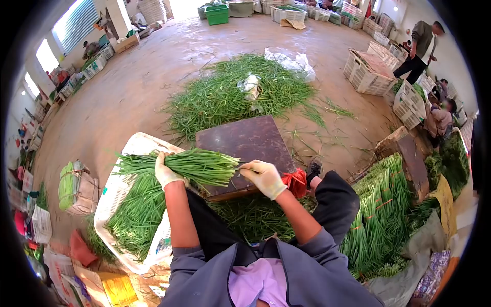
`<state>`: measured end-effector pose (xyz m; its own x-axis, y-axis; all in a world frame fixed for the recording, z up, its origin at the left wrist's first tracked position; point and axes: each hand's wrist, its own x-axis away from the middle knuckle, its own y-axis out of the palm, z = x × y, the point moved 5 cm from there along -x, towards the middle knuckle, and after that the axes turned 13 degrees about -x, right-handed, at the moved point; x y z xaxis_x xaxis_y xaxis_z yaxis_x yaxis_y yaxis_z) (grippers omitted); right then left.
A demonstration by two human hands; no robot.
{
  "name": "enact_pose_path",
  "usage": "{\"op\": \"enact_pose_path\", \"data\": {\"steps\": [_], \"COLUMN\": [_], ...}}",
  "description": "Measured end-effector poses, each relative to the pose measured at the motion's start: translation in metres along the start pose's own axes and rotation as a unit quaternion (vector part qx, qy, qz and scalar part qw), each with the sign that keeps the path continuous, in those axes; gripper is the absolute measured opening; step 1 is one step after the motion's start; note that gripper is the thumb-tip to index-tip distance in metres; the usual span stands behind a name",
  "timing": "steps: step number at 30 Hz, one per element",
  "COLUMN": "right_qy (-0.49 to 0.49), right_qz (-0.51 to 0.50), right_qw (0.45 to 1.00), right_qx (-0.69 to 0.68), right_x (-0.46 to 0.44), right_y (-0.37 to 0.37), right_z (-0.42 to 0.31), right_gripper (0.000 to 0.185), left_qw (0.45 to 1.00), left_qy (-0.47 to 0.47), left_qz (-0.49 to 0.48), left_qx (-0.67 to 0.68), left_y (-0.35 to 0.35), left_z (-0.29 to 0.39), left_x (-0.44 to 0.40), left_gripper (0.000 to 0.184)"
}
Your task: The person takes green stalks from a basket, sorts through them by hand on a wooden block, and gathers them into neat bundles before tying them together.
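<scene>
My left hand [168, 171], in a pale glove, is wrapped round a bunch of long green stalks [202, 166]. The stalks' pale cut ends point right, over a dark wooden board [245, 143]. At those ends my right hand [264, 177], gloved too, has its thumb and forefinger pinched together; what lies between them is too small to make out. Below my left hand a white crate [113, 204] holds loose green stalks [140, 215]. A red bundle of ties [295, 183] hangs at the board's right corner.
A heap of loose stalks [220, 97] lies beyond the board, with white plastic [294, 64] behind it. Tied bunches [383, 204] stand at my right. White crates [365, 74] and a standing person [424, 48] are farther right. A wrapped bundle [77, 188] sits left.
</scene>
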<state>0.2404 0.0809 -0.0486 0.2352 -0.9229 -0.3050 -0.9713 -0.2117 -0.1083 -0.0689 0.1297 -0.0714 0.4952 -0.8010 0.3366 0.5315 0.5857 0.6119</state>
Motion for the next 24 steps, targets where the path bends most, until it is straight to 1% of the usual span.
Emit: {"op": "enact_pose_path", "data": {"steps": [1,2,4,5,6,8,9,10,11,12,13,14,16,17,19,20,21,22,23,24], "right_qy": [-0.029,-0.029,0.023,0.088,0.089,0.165,0.225,0.226,0.25,0.269,0.273,0.271,0.284,0.283,0.268,0.268,0.266,0.261,0.244,0.245], "right_qz": [0.023,0.025,0.055,0.036,0.038,0.019,-0.012,-0.005,0.02,0.044,0.071,0.076,0.109,0.113,0.126,0.131,0.14,0.148,0.163,0.165], "right_qw": [0.997,0.997,0.99,0.993,0.993,0.986,0.972,0.972,0.95,0.915,0.905,0.904,0.864,0.864,0.889,0.887,0.885,0.885,0.894,0.893], "right_qx": [0.068,0.066,0.125,0.064,0.063,0.023,-0.07,-0.071,-0.185,-0.297,-0.32,-0.32,-0.401,-0.402,-0.349,-0.351,-0.355,-0.356,-0.339,-0.339], "right_x": [-0.001,-0.002,-0.003,-0.003,-0.003,-0.001,-0.004,-0.002,-0.001,0.0,0.0,0.0,0.005,0.006,0.006,0.008,0.007,0.004,0.004,0.006], "right_y": [0.005,0.009,0.012,0.014,0.016,0.023,0.03,0.032,0.034,0.037,0.037,0.035,0.033,0.033,0.033,0.035,0.035,0.035,0.036,0.036], "right_z": [0.003,0.008,0.023,0.031,0.032,0.043,0.059,0.068,0.075,0.079,0.086,0.082,0.076,0.076,0.075,0.079,0.083,0.087,0.083,0.085], "right_gripper": [0.022,0.022,0.026,0.035,0.035,0.048,0.059,0.059,0.061,0.063,0.06,0.06,0.055,0.055,0.049,0.049,0.047,0.046,0.041,0.041], "left_qw": [1.0,1.0,1.0,1.0,1.0,1.0,1.0,1.0,0.999,0.997,0.997,0.997,0.994,0.995,0.995,0.994,0.996,0.996,0.994,0.993], "left_qy": [-0.009,-0.017,-0.012,-0.009,-0.006,-0.004,-0.001,-0.004,0.031,0.067,0.069,0.066,0.085,0.082,0.071,0.063,0.053,0.053,0.061,0.067], "left_qz": [0.003,0.006,0.002,-0.001,-0.005,-0.008,-0.008,-0.012,-0.02,-0.029,-0.037,-0.041,-0.064,-0.052,-0.071,-0.087,-0.068,-0.073,-0.086,-0.094], "left_qx": [-0.004,-0.009,-0.003,0.004,0.011,0.008,0.006,0.002,-0.013,-0.028,-0.001,-0.003,0.024,0.02,0.014,0.011,-0.013,-0.012,0.012,0.034], "left_y": [0.002,0.004,0.007,0.008,0.01,0.011,0.011,0.012,0.015,0.019,0.021,0.022,0.021,0.022,0.019,0.018,0.018,0.017,0.018,0.015], "left_z": [-0.003,-0.005,-0.006,-0.007,-0.01,-0.019,-0.024,-0.03,-0.033,-0.035,-0.038,-0.039,-0.041,-0.04,-0.045,-0.046,-0.05,-0.052,-0.053,-0.054], "left_x": [0.004,0.006,0.011,0.013,0.015,0.019,0.022,0.026,0.032,0.038,0.043,0.043,0.042,0.045,0.04,0.041,0.046,0.044,0.041,0.041], "left_gripper": [0.022,0.021,0.021,0.021,0.021,0.02,0.019,0.019,0.018,0.017,0.015,0.015,0.015,0.014,0.013,0.013,0.014,0.014,0.015,0.015]}}
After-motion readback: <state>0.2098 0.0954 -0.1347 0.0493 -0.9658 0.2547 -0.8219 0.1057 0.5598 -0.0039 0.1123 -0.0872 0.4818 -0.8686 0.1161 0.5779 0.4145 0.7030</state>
